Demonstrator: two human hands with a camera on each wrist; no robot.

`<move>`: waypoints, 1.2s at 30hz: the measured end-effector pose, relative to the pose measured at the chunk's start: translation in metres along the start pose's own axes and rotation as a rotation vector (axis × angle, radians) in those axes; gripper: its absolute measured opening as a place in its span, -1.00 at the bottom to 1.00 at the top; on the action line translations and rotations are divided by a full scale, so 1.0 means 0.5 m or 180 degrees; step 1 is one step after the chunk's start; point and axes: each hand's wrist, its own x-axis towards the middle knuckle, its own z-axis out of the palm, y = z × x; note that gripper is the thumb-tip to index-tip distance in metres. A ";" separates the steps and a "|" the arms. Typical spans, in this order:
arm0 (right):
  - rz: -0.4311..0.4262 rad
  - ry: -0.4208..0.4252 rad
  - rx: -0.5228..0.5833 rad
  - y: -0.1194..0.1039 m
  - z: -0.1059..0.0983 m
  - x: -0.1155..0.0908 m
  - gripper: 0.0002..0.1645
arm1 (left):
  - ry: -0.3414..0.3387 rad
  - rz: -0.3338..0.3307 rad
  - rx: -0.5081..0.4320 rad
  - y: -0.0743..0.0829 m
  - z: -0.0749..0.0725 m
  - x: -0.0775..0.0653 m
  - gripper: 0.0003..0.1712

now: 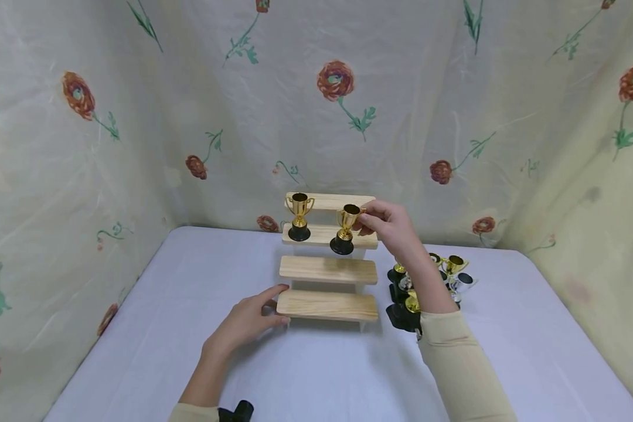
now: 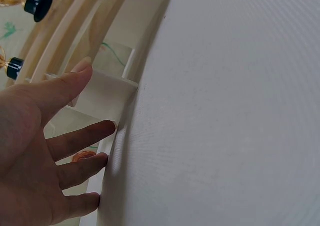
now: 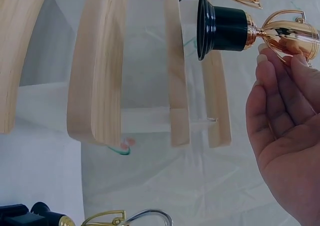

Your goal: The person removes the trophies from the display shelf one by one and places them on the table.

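My right hand [image 1: 392, 225] pinches a small gold trophy cup [image 1: 350, 217] by its side handle. The cup's black base overlaps the second-highest board in the head view; in the right wrist view the base [image 3: 222, 29] stands off from the boards. Another gold trophy cup [image 1: 299, 206] stands at the left end of that second-highest board. My left hand [image 1: 248, 316] is at the left end of the lowest board [image 1: 327, 306] of the wooden tiered stand. Its thumb [image 2: 75, 83] and spread fingers reach along the stand's white side support [image 2: 107, 93], holding no trophy.
Several gold and silver trophies [image 1: 455, 264] with black bases are grouped right of the stand, partly hidden behind my right forearm. A white cloth covers the table [image 1: 153, 328]. A flower-patterned curtain [image 1: 390, 76] hangs behind and along both sides.
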 end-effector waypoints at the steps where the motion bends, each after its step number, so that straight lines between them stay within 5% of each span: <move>1: -0.0009 0.0000 0.0017 -0.001 -0.002 -0.003 -0.72 | 0.0003 0.0006 -0.0002 0.000 0.000 0.000 -0.21; 36: -0.0075 0.0192 -0.0443 0.012 -0.037 -0.095 -0.74 | 0.0003 -0.0068 -0.0020 0.003 0.001 0.002 -0.22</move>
